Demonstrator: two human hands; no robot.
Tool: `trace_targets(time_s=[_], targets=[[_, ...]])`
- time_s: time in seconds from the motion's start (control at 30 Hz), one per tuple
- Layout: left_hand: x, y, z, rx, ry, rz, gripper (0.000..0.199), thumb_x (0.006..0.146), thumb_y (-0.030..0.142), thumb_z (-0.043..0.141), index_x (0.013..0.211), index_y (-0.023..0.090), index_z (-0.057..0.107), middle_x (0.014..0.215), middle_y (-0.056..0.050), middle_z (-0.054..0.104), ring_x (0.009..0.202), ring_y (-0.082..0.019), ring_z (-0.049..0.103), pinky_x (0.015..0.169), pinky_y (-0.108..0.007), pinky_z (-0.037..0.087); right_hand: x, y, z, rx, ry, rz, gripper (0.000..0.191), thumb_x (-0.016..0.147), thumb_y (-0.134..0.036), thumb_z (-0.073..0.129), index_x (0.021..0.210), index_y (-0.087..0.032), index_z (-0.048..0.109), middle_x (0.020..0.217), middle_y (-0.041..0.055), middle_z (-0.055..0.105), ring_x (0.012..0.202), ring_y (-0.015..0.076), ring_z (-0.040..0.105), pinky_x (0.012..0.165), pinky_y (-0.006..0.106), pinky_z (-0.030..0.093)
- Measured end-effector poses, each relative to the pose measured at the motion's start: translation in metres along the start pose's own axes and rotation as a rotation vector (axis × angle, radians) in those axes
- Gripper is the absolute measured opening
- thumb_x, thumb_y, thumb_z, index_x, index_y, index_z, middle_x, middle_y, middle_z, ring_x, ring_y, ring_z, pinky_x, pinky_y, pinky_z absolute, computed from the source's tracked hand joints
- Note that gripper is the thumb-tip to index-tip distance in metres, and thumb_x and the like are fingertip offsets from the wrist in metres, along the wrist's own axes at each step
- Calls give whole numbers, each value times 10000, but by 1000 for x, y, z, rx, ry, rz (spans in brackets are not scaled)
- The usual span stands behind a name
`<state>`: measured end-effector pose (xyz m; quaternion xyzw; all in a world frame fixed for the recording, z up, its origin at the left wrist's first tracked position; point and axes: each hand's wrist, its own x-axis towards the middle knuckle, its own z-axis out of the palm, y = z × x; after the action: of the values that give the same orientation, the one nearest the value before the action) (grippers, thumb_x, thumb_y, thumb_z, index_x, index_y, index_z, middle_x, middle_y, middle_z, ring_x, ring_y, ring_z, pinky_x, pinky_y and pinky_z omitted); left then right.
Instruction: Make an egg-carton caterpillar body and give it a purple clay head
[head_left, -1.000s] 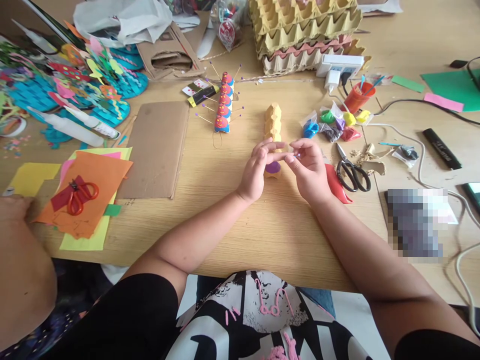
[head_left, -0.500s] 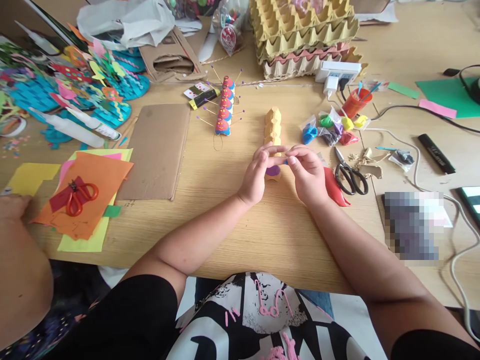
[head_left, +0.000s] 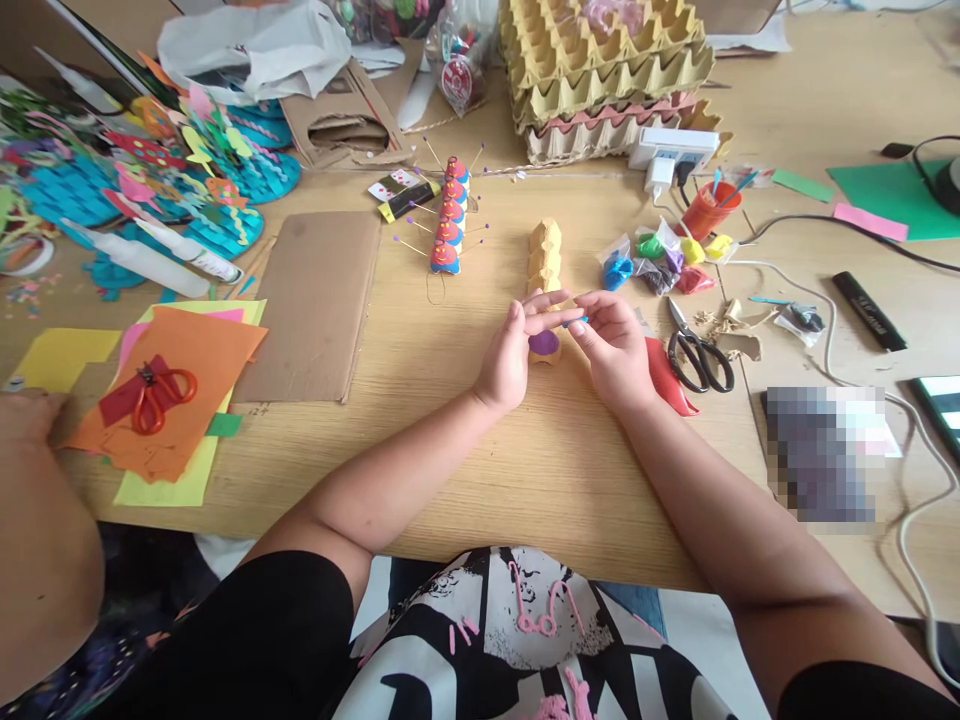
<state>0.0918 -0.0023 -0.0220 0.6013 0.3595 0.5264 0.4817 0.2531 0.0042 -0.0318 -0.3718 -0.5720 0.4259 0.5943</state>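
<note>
A small piece of blue clay (head_left: 576, 320) shows at the fingertips of my right hand (head_left: 616, 345), which is pinched on it. My left hand (head_left: 508, 352) meets it from the left, its fingers reaching to the blue piece. Just behind and below both hands, a yellow egg-carton strip (head_left: 545, 245) stands lengthwise on the table, with a purple patch (head_left: 544, 344) on its near end. To the left of the strip lies a finished-looking red and blue caterpillar figure (head_left: 450, 215) with purple-tipped sticks. Bags of coloured clay (head_left: 619, 268) are to the right.
Black-handled scissors (head_left: 701, 360) and a red piece (head_left: 670, 380) lie right of my hands. Cardboard (head_left: 311, 305), coloured sheets (head_left: 180, 350) and orange-handled cutters (head_left: 154, 400) are at left. Another person's arm (head_left: 45, 560) rests at the left edge. Egg trays (head_left: 607, 80) are stacked behind.
The fingers of both hands have shifted slightly, and more of the blue piece shows between them. The objects on the table have stayed in place.
</note>
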Motion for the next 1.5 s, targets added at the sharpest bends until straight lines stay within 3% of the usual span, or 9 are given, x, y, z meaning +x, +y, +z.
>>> trace_targets(time_s=[0.13, 0.3, 0.47, 0.57, 0.67, 0.73, 1.03, 1.23, 1.5], targets=[[1, 0, -1, 31, 55, 6, 914, 1089, 706, 31, 1109, 331, 864, 1483, 10, 731, 1613, -271, 474, 1418, -570, 272, -1, -3, 2, 15, -10, 47, 486, 806, -660, 887, 999, -276, 660, 901, -16, 685, 822, 151, 661, 765, 311, 594], [1, -2, -2, 16, 67, -37, 916, 1079, 732, 37, 1097, 313, 852, 1522, 7, 704, 1665, -265, 389, 1426, -544, 244, -2, -1, 1, -4, -55, 73, 459, 831, -642, 874, 967, -261, 659, 889, -23, 679, 789, 134, 651, 751, 299, 578], [4, -7, -3, -89, 72, -39, 888, 1068, 768, 76, 1190, 291, 816, 1539, -29, 684, 1607, -264, 473, 1393, -511, 319, -3, 0, 1, -23, -66, 59, 411, 846, -600, 881, 953, -249, 696, 895, -24, 677, 777, 115, 615, 752, 281, 534], [5, -9, -5, -134, 107, 5, 745, 1063, 785, 285, 1265, 274, 788, 1521, -65, 681, 1559, -272, 524, 1364, -493, 361, -3, -6, 2, 19, -33, 97, 420, 832, -604, 891, 921, -249, 685, 909, -16, 675, 810, 128, 623, 756, 282, 543], [5, -9, -7, -45, 135, 62, 533, 995, 723, 607, 1204, 274, 806, 1459, -78, 692, 1508, -282, 557, 1327, -460, 395, -2, -11, 3, 68, -6, 136, 440, 804, -610, 913, 887, -251, 673, 899, -12, 666, 823, 138, 622, 785, 297, 561], [4, -9, -7, 31, 130, 93, 474, 957, 690, 695, 1153, 276, 818, 1405, -83, 705, 1469, -281, 577, 1306, -455, 409, -2, -13, 3, 110, -22, 160, 434, 797, -595, 924, 878, -250, 675, 865, -18, 654, 792, 131, 608, 777, 295, 555], [5, -15, -4, 139, 154, 126, 457, 956, 691, 691, 1004, 260, 838, 1257, -91, 729, 1354, -269, 644, 1232, -463, 484, -4, -22, 6, 64, -81, 167, 472, 842, -687, 843, 886, -245, 683, 815, -16, 645, 758, 131, 594, 745, 294, 531], [3, -10, -6, 139, 151, 154, 451, 1026, 663, 602, 1111, 278, 820, 1305, -79, 740, 1365, -237, 659, 1217, -418, 505, -5, -22, 4, -75, -62, 90, 544, 940, -719, 713, 750, -217, 624, 742, -8, 584, 731, 131, 545, 734, 302, 472], [3, -12, -7, 405, 100, 310, 407, 1022, 624, 635, 1107, 273, 822, 1245, -79, 755, 1337, -243, 645, 1271, -464, 444, -5, -23, 6, -94, -62, 108, 603, 950, -763, 659, 707, -217, 580, 685, -18, 520, 670, 126, 460, 668, 298, 425]])
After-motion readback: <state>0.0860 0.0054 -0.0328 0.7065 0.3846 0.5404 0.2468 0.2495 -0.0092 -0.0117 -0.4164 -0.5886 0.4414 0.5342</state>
